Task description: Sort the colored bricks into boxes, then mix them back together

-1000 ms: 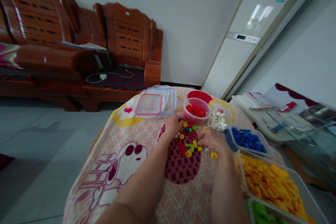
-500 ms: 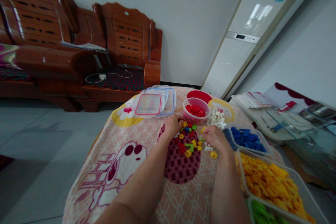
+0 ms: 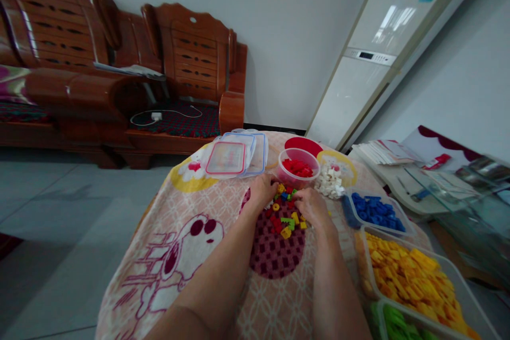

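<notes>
A loose cluster of small plastic building blocks (image 3: 285, 215) in red, yellow, green and blue lies on the maroon patch of the tablecloth. My left hand (image 3: 263, 191) rests at its left edge, fingers loosely bent and apart, nothing visible in them. From the right, my right hand (image 3: 314, 206) reaches in with its fingers over the red and green blocks; they look apart, though the tips are small and partly hidden. Just beyond the hands stands a round tub (image 3: 298, 167) of red blocks. A heap of white blocks (image 3: 330, 181) lies right of it.
Along the right are clear boxes of blue blocks (image 3: 376, 212), yellow blocks (image 3: 414, 276) and green blocks (image 3: 398, 324). Clear lids (image 3: 226, 158) are stacked at the back left, and a red round lid (image 3: 303, 145) lies behind the tub. A glass-topped stand (image 3: 442, 207) adjoins the table.
My right hand has moved left from the cluster's right side to over its blocks. Its wrist now covers the white and yellow pieces seen there before. My left hand stays put.
</notes>
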Available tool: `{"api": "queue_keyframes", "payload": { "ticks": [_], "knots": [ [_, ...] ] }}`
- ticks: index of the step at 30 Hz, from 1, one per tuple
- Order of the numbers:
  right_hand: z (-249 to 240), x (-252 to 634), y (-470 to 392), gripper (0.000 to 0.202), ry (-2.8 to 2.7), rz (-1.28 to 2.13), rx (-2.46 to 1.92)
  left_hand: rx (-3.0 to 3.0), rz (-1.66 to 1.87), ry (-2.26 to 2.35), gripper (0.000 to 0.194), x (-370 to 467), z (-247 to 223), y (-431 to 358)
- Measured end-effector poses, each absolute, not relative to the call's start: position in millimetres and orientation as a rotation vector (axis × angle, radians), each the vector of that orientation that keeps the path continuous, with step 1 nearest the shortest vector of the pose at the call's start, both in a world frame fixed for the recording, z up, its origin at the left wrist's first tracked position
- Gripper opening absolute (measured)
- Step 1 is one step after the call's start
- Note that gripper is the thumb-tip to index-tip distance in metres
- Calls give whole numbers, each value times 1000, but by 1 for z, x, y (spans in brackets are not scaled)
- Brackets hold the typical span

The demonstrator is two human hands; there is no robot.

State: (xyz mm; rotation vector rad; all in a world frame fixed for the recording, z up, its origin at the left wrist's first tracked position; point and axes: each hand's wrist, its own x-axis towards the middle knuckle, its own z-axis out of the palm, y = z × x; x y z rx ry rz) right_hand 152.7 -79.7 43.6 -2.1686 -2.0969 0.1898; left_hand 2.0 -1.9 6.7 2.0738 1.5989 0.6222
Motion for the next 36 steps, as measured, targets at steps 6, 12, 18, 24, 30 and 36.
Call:
{"api": "queue_keyframes", "payload": {
  "ticks": [6, 12, 18, 24, 30, 36],
  "knots": [
    [39, 155, -79, 21, -2042, 203, -2218, 2074, 649, 1593, 28, 2, 7, -2],
    [40, 156, -80, 25, -2017, 212, -2260, 2070, 654, 1583, 28, 2, 8, -3],
    [42, 156, -80, 20, -2006, 218, -2246, 2072, 643, 1597, 28, 2, 7, -2],
    [39, 164, -80, 12, -1839, 435, -1988, 2079, 630, 1604, 28, 2, 6, -1],
    [37, 162, -71, 31, -1255, 402, -1552, 2087, 623, 1606, 28, 2, 9, -4],
    [24, 170, -63, 38, -1219, 104, -1665, 2081, 623, 1610, 29, 2, 11, -5]
  ]
}}
